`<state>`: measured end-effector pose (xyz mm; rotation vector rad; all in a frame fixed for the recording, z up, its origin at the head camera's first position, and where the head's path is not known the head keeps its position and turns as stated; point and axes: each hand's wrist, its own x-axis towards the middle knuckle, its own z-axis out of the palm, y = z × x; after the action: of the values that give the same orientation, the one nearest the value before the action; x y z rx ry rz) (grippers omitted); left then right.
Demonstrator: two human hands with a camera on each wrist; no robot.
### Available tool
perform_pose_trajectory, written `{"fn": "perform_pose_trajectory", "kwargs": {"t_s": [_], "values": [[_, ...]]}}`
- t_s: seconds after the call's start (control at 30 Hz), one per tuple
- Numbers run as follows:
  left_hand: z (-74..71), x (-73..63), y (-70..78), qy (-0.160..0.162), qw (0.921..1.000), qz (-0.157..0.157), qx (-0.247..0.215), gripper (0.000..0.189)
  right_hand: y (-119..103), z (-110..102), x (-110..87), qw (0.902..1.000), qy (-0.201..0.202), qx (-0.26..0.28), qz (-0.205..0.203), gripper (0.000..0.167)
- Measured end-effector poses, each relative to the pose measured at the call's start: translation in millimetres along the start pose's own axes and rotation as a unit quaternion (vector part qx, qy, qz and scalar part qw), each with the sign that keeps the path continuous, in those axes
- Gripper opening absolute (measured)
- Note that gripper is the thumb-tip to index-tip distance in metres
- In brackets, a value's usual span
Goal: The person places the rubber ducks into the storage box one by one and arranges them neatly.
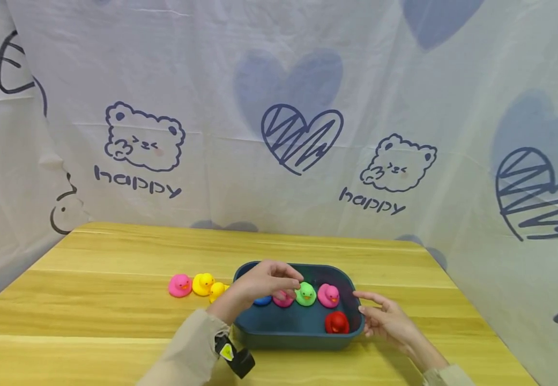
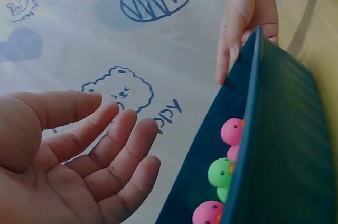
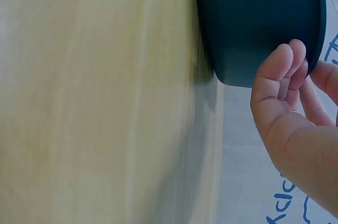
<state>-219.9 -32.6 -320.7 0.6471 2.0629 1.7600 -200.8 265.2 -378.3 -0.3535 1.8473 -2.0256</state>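
My left hand hovers over a dark teal plastic bin, its fingers loosely spread and nothing in them. In the left wrist view its palm faces up. Touching the bin's right end, my right hand has lightly bent fingers against the outer wall near the rim. Inside the bin lie a blue rubber duck, partly hidden by the left hand, a pink duck, a green duck, another pink duck and a red duck.
Left of the bin on the wooden table sit a pink duck, a yellow duck and a second yellow duck, partly behind the left arm. A white printed curtain hangs behind the table and along both sides.
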Motion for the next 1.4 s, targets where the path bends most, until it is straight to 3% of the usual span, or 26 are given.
{"fn": "perform_pose_trajectory", "kwargs": {"t_s": [0.2,0.73,1.17,1.4], "values": [[-12.7,-9.1,2.4,0.016,0.9996,0.014,0.016,0.024,0.7,-0.1,0.0,1.0,-0.003,0.005,-0.001,0.038],[-55.0,-31.7,-3.1,0.053,0.9979,0.015,0.034,0.029,1.6,-1.3,0.0,1.0,-0.008,0.0,-0.006,0.036],[-85.9,-47.2,-12.3,0.137,0.9874,0.01,0.079,0.028,1.2,-1.5,-0.6,0.9999,-0.008,0.001,-0.007,0.034],[-98.9,-53.9,-25.1,0.148,0.9817,0.031,0.116,0.031,0.4,-0.7,-0.7,1.0,-0.007,-0.001,-0.005,0.036]]}}
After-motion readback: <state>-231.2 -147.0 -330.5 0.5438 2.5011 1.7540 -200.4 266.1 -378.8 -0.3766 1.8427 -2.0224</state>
